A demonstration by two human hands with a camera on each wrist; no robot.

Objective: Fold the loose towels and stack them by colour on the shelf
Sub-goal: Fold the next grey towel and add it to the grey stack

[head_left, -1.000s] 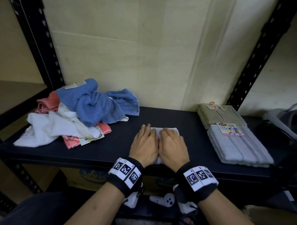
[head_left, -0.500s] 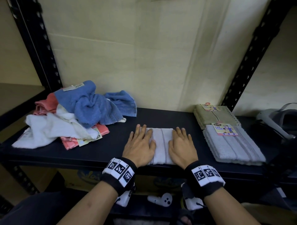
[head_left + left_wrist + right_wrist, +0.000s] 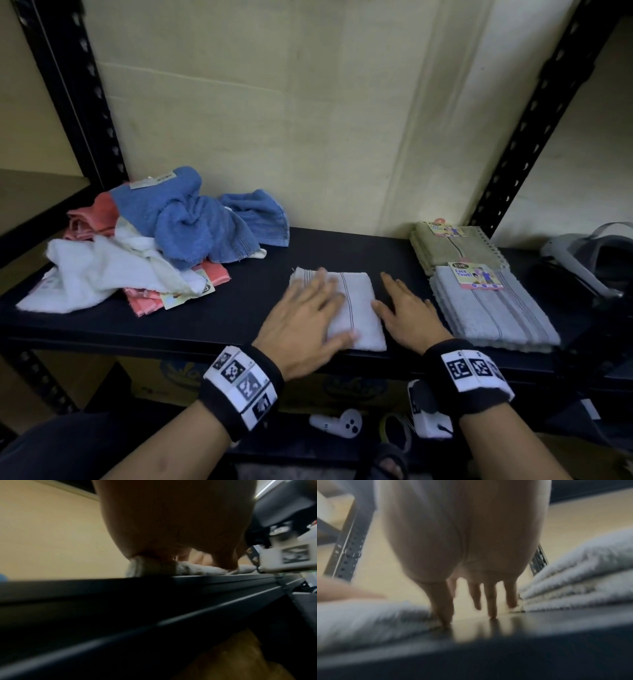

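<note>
Head view, step: The folded white towel (image 3: 352, 308) lies at the lower centre of the frame, on the front part of the dark shelf (image 3: 239, 315). I judge the step is to press the fold flat, then move it to a stack of its colour.
Head view, advice: Push from the middle out to the edges, so the layers do not slide, and keep the corners in line.
Head view, left hand (image 3: 301, 329): Fingers straight and spread, flat on the towel's left half; it grips nothing.
Head view, right hand (image 3: 407, 315): Fingers straight, beside the towel's right edge; the thumb is close to it.
Head view, others: Loose towels (image 3: 137, 253) at centre left; folded grey towel (image 3: 493, 308) at centre right.
Left wrist view: The palm presses on the towel, at centre of the frame. The fingers are mostly hidden.
Right wrist view: Fingers (image 3: 491, 601) point down, a little apart, with the tips on the shelf between the two towels; they hold nothing.
</note>
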